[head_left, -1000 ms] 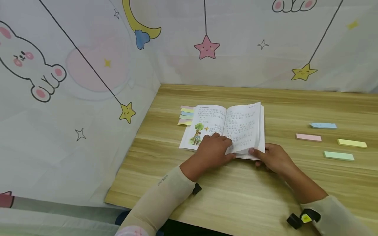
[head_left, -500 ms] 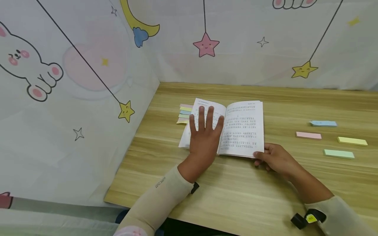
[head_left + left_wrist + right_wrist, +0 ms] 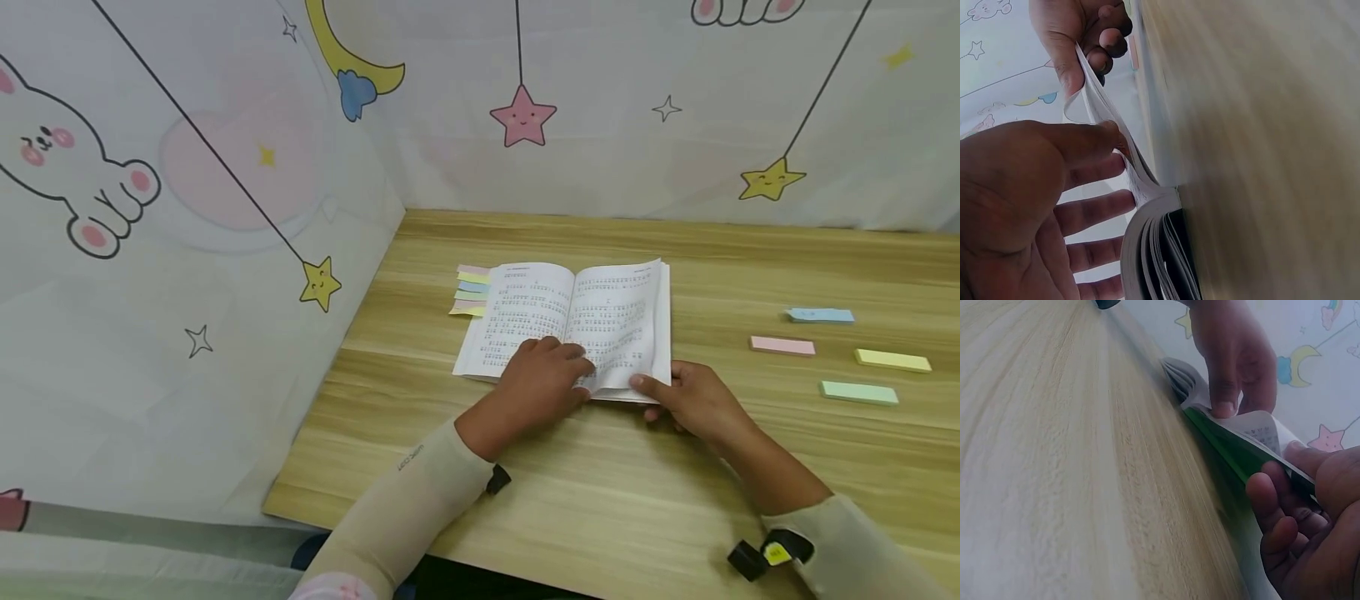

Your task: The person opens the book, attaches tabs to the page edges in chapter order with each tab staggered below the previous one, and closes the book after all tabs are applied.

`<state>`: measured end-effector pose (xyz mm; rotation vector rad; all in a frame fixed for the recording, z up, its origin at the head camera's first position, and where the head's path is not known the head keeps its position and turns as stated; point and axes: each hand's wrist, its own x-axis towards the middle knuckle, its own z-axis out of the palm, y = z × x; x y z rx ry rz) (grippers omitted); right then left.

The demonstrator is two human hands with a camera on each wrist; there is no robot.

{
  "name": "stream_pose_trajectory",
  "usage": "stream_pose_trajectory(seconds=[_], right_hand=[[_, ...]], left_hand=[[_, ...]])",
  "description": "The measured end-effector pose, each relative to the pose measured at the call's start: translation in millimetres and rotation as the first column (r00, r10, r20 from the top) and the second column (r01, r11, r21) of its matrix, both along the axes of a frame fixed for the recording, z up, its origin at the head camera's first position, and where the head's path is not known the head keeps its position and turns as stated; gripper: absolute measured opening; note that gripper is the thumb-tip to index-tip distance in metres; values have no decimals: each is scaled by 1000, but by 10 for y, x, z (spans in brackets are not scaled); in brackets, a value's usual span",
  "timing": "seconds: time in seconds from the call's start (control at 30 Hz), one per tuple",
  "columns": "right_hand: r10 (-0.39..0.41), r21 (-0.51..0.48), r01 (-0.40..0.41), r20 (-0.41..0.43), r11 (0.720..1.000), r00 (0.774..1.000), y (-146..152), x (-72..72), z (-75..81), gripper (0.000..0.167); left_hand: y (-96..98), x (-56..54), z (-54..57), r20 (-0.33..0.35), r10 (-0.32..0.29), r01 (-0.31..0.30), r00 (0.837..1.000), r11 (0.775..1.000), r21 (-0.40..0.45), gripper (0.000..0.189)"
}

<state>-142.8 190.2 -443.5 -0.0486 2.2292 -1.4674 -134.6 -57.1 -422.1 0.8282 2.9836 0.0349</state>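
An open book (image 3: 517, 292) lies on the wooden table, both visible pages covered with lines of print. Across its lower middle rests my left hand (image 3: 536, 379), fingertips on the right page near the fold. In the left wrist view the thumb touches the page's lower edge and the fingers (image 3: 1094, 212) are spread and fairly straight. My right hand (image 3: 697, 400) grips the book's lower right corner, thumb on top and fingers underneath. The page bulges up beside that thumb. A green cover (image 3: 1229, 447) shows below the pages in the right wrist view.
Colored sticky tabs (image 3: 471, 292) stick out from the book's left edge. To the right lie blue (image 3: 821, 316), pink (image 3: 782, 345), yellow (image 3: 892, 360) and green (image 3: 858, 392) sticky-note pads. Printed fabric walls stand behind and left of the table (image 3: 600, 500).
My left hand lay flat on the left page half a second ago and has moved right and down to the lower middle. The illustrated left page has been replaced by a text page.
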Motion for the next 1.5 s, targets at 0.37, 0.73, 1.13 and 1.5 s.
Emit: stream_pose_trajectory(seconds=[0.37, 0.73, 1.13, 1.5], right_hand=[[-10, -10, 10, 20, 1000, 1000, 1, 8, -3, 46], [42, -73, -38, 51, 997, 998, 60, 20, -6, 44], [25, -44, -24, 23, 999, 999, 48, 16, -28, 44], [10, -35, -9, 24, 999, 1000, 10, 25, 3, 44]], left_hand=[[-12, -14, -7, -68, 1, 1, 998, 999, 36, 34], [-81, -31, -8, -510, 401, -397, 761, 910, 122, 85], [20, 51, 9, 3, -8, 8, 1000, 1000, 13, 48], [-5, -29, -48, -290, 164, -121, 943, 980, 160, 51]])
